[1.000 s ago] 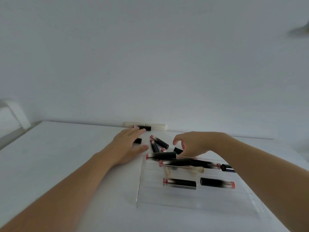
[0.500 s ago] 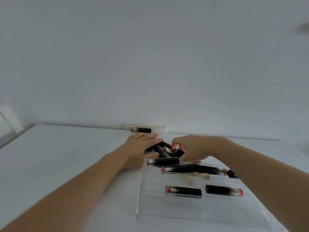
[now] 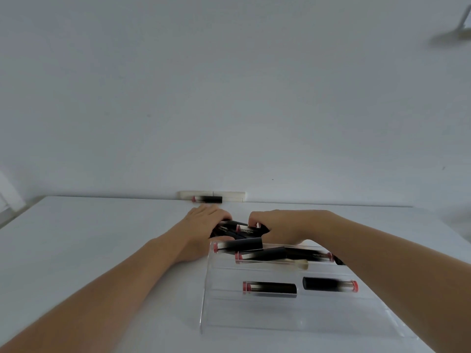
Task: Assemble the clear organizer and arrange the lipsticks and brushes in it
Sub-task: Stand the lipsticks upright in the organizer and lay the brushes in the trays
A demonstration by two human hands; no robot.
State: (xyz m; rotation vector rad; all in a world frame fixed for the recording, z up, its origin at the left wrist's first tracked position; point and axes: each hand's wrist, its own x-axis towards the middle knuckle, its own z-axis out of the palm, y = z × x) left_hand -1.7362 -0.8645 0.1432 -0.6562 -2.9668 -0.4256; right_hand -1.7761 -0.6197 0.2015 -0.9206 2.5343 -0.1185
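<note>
The left hand (image 3: 204,225) is lying on the white tabletop (image 3: 89,238), its grip cupping the left side of a cluster of lipsticks (image 3: 239,229) near the far edge. The right hand (image 3: 277,225) is curling round the cluster's right side, fingertips pinching one tube. Just nearer, the clear organizer (image 3: 280,312) is carrying further lipsticks lying sideways in its rows. One lipstick (image 3: 207,199) is lying at the far edge.

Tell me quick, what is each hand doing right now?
Left hand: fingers curled round the loose lipsticks behind the clear organizer.
Right hand: fingers curled on the same lipsticks from the other side.
</note>
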